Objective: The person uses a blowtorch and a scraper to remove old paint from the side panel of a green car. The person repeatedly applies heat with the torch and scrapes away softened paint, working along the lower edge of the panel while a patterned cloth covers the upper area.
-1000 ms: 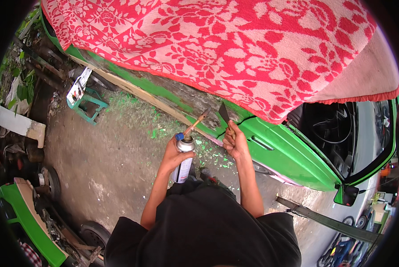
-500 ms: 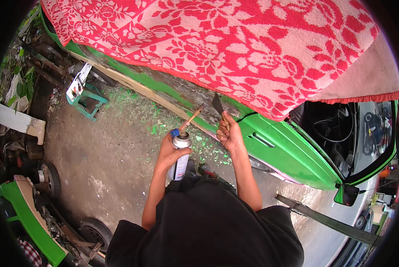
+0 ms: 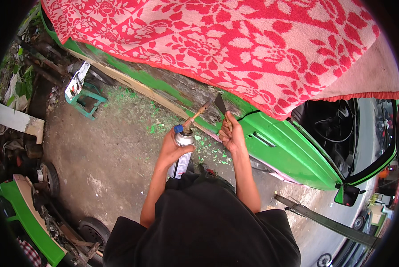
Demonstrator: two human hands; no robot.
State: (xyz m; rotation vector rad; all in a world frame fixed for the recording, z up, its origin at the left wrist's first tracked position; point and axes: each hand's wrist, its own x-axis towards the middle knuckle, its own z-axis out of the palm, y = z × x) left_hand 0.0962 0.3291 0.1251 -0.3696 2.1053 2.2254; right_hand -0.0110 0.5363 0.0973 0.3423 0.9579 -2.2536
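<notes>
My left hand is wrapped round a blowtorch, a white gas canister with a blue knob and a copper-coloured nozzle tube. Its tube points up and to the right, toward the scraped side panel of a green car. In my right hand is a scraper, gripped by its handle with the dark flat blade up near the panel. Blade and nozzle tip are close together; whether the blade touches the panel I cannot tell. Grey-brown bare patches show between leftover green paint.
A red and pink floral blanket covers the car's upper part. Green paint flakes litter the concrete floor. A green stool stands far left, with wheels and a green car part lower left. A long metal beam lies at right.
The blowtorch and my left hand have shifted slightly right. My right hand and the scraper have moved a little right too, with both grips kept.
</notes>
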